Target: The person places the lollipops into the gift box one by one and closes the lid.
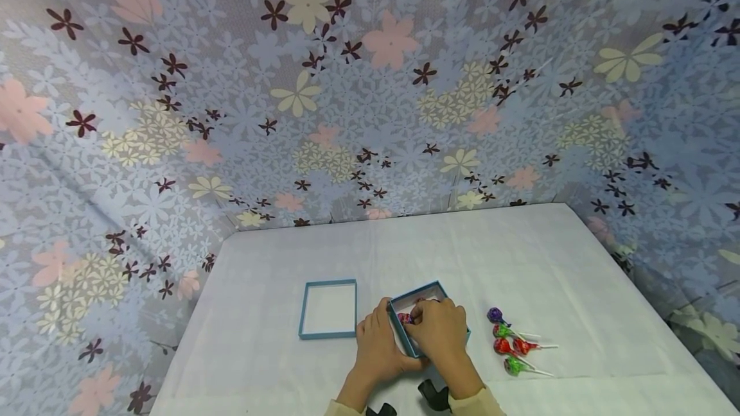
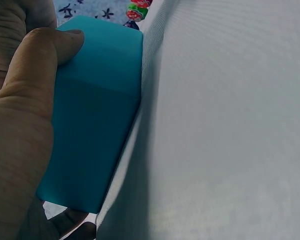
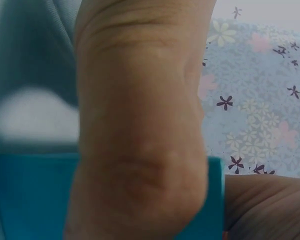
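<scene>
Blue box (image 2: 97,115) sat on bench (image 1: 266,377) | left hand (image 1: 379,346) gripped its walls | right hand (image 1: 442,331) was inside by lollipops (image 1: 403,318), hold hidden, couldn't tell | box looked light, stiff; side walls suited gripping

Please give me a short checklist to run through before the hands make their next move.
1. Box steadied: ok, the left hand grips it.
2. Box uncovered: ok, the shallow blue-edged lid lies apart from it, to the left.
3. Right hand out of the box: not ok, its fingers reach inside.
4. Right hand's hold on anything: cannot tell, the hand covers most of the box's inside.
5. Space to the right free of loose pieces: not ok, loose lollipops lie together on the table there.
</scene>
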The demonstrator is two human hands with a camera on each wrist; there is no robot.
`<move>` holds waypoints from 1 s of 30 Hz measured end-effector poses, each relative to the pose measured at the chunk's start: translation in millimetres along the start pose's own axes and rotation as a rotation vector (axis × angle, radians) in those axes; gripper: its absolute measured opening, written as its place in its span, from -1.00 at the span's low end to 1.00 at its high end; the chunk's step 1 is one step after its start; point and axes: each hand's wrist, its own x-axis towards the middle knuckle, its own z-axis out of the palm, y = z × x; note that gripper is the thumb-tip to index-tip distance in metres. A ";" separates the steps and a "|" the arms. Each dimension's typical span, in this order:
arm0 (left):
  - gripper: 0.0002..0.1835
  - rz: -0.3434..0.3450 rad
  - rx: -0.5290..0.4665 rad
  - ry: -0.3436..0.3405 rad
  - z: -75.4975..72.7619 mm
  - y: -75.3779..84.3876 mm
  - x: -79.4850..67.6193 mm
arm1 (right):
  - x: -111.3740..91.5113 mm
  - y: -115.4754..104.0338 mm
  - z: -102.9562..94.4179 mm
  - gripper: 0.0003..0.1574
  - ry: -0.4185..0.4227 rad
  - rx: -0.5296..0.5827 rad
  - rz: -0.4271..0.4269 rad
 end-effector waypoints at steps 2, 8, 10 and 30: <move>0.48 0.000 -0.001 0.002 0.0 0.2 -0.1 | -0.2 0.3 0.2 -0.76 -0.001 0.002 0.001; 0.48 -0.004 0.001 0.000 0.5 0.8 -0.5 | -0.6 1.8 1.5 -0.77 -0.028 -0.013 0.003; 0.48 -0.006 -0.001 0.001 0.5 1.0 -0.5 | -0.9 2.3 1.7 -0.76 -0.030 -0.017 0.001; 0.47 -0.006 -0.015 -0.001 0.0 1.6 -0.5 | -1.4 5.9 4.7 -0.75 -0.093 -0.048 0.036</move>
